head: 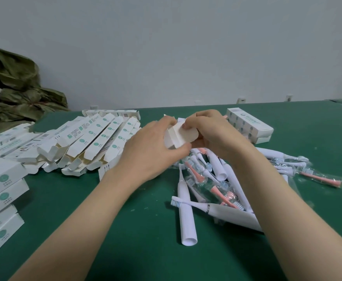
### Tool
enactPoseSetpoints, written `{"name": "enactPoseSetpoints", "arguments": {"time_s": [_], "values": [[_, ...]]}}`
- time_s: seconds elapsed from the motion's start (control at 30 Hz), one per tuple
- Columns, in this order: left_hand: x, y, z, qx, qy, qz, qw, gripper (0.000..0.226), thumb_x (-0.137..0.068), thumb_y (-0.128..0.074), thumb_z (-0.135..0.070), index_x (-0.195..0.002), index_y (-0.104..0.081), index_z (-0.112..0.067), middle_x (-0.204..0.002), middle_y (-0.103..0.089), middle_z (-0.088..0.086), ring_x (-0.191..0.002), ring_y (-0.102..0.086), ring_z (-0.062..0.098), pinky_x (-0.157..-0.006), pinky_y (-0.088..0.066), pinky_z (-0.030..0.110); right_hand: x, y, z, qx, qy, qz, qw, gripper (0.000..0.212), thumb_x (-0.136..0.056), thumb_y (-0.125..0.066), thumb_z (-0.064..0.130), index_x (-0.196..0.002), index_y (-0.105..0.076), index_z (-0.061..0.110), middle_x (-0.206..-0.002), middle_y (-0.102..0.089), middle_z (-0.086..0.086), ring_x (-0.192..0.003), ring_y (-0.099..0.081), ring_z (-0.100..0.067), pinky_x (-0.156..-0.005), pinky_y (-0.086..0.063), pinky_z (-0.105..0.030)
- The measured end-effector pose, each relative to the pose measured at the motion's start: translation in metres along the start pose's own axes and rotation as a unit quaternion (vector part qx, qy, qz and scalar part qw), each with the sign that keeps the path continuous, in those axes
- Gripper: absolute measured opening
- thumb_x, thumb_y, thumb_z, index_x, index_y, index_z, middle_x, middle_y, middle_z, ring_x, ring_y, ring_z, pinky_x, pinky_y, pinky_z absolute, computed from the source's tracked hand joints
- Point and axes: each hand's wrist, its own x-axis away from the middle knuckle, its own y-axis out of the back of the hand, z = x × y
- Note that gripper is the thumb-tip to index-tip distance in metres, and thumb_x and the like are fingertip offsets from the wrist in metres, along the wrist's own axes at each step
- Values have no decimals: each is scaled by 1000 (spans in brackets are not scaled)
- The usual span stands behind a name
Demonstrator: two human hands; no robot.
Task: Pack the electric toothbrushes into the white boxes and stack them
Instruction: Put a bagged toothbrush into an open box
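Observation:
Both hands hold one white box (176, 137) end-on above the table's middle. My left hand (149, 147) grips its left side, thumb under the near end. My right hand (210, 132) pinches the rounded end flap (188, 133), which stands open toward me. Below them lies a heap of white electric toothbrushes (186, 209) and pink and white brush heads in clear wrappers (220, 191). Several empty boxes with open flaps (97, 142) lie in a row to the left. Closed boxes are stacked at the left edge (2, 193) and at the back right (249, 123).
Green table mat (125, 230) covers the work surface. Crumpled olive-green cloth (14, 88) is bunched at the far left against the pale wall. More wrapped brush heads (320, 178) lie to the right of the heap.

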Motion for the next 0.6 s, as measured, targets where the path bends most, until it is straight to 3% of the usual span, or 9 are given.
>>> {"name": "enactPoseSetpoints", "arguments": {"time_s": [0.1,0.17,0.23,0.3,0.33,0.4,0.5,0.6], "values": [[-2,1,7,5,-19,-2,1000,51,-73,-63,-57,-118,-48,-37,-103,-59,-10,-91,-52,15,-70,-41,31,-6,1,-7,-99,-24,31,994,25,-97,-46,14,-86,-61,-3,-72,-64,-15,-63,-65,-24,-58,-58,-31],[-3,2,14,14,-28,-13,999,49,-73,-67,-51,-117,-51,-36,-102,-60,-9,-89,-50,14,-70,-40,30,-12,7,-15,-85,-52,-18,995,39,-102,-36,24,-85,-60,-1,-67,-66,-13,-54,-64,-21,-49,-54,-27],[-2,1,19,14,-29,-13,999,46,-75,-66,-47,-117,-52,-35,-103,-59,-9,-88,-48,13,-69,-40,30,-16,16,-26,192,-46,-56,979,37,-101,-37,24,-81,-57,0,-72,-65,-13,-51,-59,-21,-48,-51,-27],[-3,-2,24,6,-23,-2,1000,46,-78,-65,-46,-121,-52,-33,-105,-59,-8,-91,-49,14,-72,-42,32,-15,17,-39,453,-54,-17,890,34,-97,-46,27,-71,-47,6,-71,-57,-7,-55,-51,-19,-53,-43,-26],[-3,-4,25,-3,-21,4,1000,47,-79,-64,-45,-122,-52,-32,-105,-59,-6,-93,-50,16,-74,-43,33,-14,14,-45,514,-69,3,855,35,-96,-50,29,-69,-42,9,-68,-52,-4,-57,-48,-17,-54,-41,-26],[-2,-9,26,-24,-22,9,999,46,-79,-64,-44,-121,-53,-31,-101,-59,-3,-92,-52,20,-72,-42,34,-14,4,-54,558,-89,18,825,34,-93,-54,30,-70,-38,10,-68,-45,-1,-60,-45,-16,-53,-37,-27],[-1,-15,26,-34,-23,17,999,46,-77,-63,-45,-119,-53,-31,-98,-58,-2,-91,-52,21,-71,-42,34,-14,1,-52,561,-100,24,822,32,-90,-59,25,-68,-41,10,-69,-49,-3,-60,-48,-17,-56,-45,-28],[-2,-16,29,-18,-15,19,1000,48,-74,-66,-43,-119,-54,-31,-98,-58,-1,-91,-52,21,-71,-43,34,-13,16,-35,495,-98,-18,863,28,-93,-56,27,-81,-53,2,-78,-64,-11,-63,-60,-23,-72,-56,-35]]}}
